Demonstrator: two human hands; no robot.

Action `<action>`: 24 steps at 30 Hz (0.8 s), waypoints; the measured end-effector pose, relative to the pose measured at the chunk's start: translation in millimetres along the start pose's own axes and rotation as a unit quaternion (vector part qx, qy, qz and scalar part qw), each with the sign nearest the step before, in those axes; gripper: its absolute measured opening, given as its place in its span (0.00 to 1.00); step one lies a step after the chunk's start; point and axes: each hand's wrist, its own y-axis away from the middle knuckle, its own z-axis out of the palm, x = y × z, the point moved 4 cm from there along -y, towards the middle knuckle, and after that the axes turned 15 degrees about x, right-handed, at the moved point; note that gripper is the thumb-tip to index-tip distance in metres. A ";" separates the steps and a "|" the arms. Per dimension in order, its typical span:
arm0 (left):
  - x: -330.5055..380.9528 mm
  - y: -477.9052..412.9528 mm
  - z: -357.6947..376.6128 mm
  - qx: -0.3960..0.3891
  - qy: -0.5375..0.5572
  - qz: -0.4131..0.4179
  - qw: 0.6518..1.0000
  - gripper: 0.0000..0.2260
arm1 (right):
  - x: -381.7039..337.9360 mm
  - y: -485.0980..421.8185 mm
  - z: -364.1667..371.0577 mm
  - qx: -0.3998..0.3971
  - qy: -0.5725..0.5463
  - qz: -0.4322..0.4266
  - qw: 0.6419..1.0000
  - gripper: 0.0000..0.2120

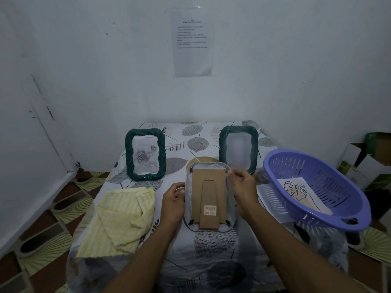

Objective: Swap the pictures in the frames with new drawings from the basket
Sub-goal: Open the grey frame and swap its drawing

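Note:
A picture frame (pixel 209 195) lies face down in the middle of the table, its brown cardboard back and stand facing up. My left hand (pixel 173 199) grips its left edge. My right hand (pixel 243 187) pinches its upper right edge. Two dark green woven frames stand upright behind it: the left frame (pixel 145 154) holds a rose drawing, the right frame (pixel 238 148) shows a blurred pale picture. A purple basket (pixel 330 172) on the right holds a leaf line drawing (pixel 300 192) on white paper.
A yellow striped cloth (pixel 124 216) lies at the table's left. The table (pixel 213 259) wears a leaf-print cover. A printed sheet (pixel 193 42) hangs on the wall. Cardboard boxes (pixel 368 161) stand at the far right. Patterned floor tiles (pixel 53 229) surround the table.

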 end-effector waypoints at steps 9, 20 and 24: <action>23.9 -14.6 2.6 0.072 0.003 0.005 0.997 0.11 | 38.6 13.3 -13.7 -0.145 0.080 0.029 0.986 0.18; 23.9 7.2 0.5 -0.213 -0.030 -0.068 0.974 0.42 | 28.8 7.1 -26.8 -0.210 0.084 0.041 0.973 0.44; 21.3 6.6 -3.0 -0.220 -0.025 -0.072 0.973 0.43 | 34.4 8.2 -26.9 -0.240 0.095 0.050 0.965 0.50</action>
